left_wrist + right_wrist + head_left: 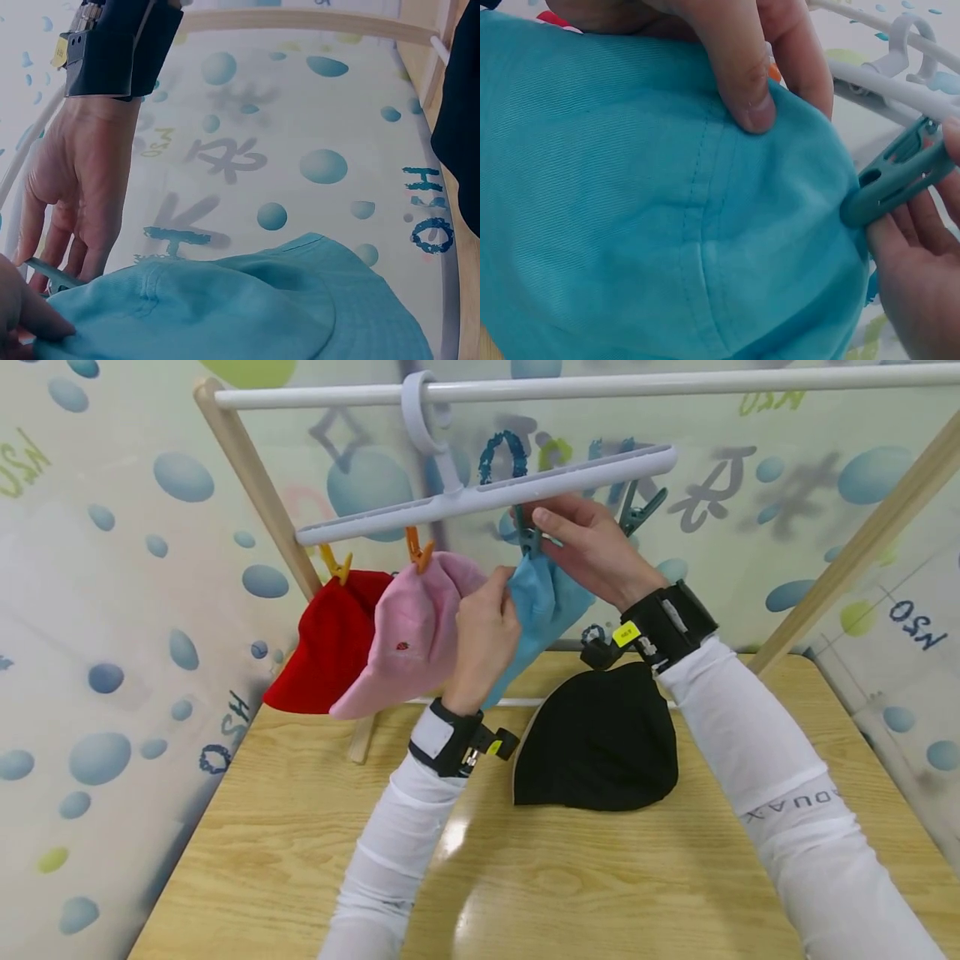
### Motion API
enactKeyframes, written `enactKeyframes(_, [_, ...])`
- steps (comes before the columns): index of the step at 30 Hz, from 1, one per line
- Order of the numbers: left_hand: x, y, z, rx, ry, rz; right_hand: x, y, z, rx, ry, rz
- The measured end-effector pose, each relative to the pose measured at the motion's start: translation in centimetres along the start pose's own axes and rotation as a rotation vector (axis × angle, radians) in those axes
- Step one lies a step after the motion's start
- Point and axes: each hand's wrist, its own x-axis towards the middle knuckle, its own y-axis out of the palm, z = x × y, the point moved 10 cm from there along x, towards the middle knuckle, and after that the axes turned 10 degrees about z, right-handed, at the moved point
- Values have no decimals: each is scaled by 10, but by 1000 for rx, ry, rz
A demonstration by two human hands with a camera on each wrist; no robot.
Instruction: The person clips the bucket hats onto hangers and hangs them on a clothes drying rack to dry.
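A light blue bucket hat (542, 597) hangs below the white hanger (480, 500). My left hand (486, 639) pinches the hat's crown between thumb and fingers, with its thumb pressed on the cloth in the right wrist view. At the crown's edge, my right hand (588, 547) grips a dark green clothespin (900, 178) by its handles. The clothespin's tip meets the blue cloth. To the left, a pink bucket hat (420, 635) hangs from an orange clothespin (418, 552), and a red hat (330, 643) from a yellow one (334, 564).
Another green clothespin (637, 512) hangs at the hanger's right end. The hanger hooks over a white rod (675, 385) between wooden posts (862, 543). A black hat (600, 739) lies on the wooden table (540, 885) beneath, close to the rack's lower bar.
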Motion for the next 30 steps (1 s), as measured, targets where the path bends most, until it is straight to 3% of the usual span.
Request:
enactKeyframes(7, [-2,-1,1,-16,20,-16,1,1,-2,-3,-10,4])
enactKeyframes(15, [-1,0,0,-23,11,12,4,-4,-2,28,38,-99])
enactKeyframes(23, [2,-11,-11,-31,41,-43,6,-3,4,29,14,-134])
enactKeyframes(30, [1,-6,-8,-31,23,-8,-3,-5,5,-14,-6,-80])
